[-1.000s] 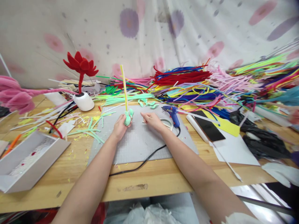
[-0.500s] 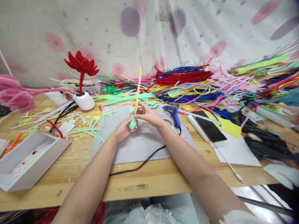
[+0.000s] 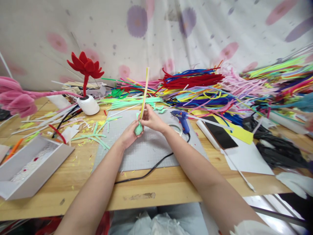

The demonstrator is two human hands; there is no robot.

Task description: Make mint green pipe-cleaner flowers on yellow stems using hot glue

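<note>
Over the grey cutting mat (image 3: 146, 153), my left hand (image 3: 128, 134) is closed around a mint-green bud-shaped bundle (image 3: 138, 130). Long yellow and white pipe cleaners (image 3: 146, 86) rise nearly upright from the top of that bundle. My right hand (image 3: 155, 120) has its fingers closed on the lower end of these pipe cleaners, its thumb tip touching the green bundle. The fingers hide the exact joint between them.
Right of my hands lie a blue glue gun (image 3: 182, 120), a tape roll (image 3: 175, 129) and a phone (image 3: 220, 132). A red flower (image 3: 85, 67) in a white pot (image 3: 88, 106), an open box (image 3: 36, 173) and cut green pieces (image 3: 97, 137) are left. Pipe-cleaner piles (image 3: 193, 81) line the back.
The yellow and white pipe cleaners lean slightly farther right. My right fingers have shifted a little around their lower end; the left hand keeps its hold on the green bundle.
</note>
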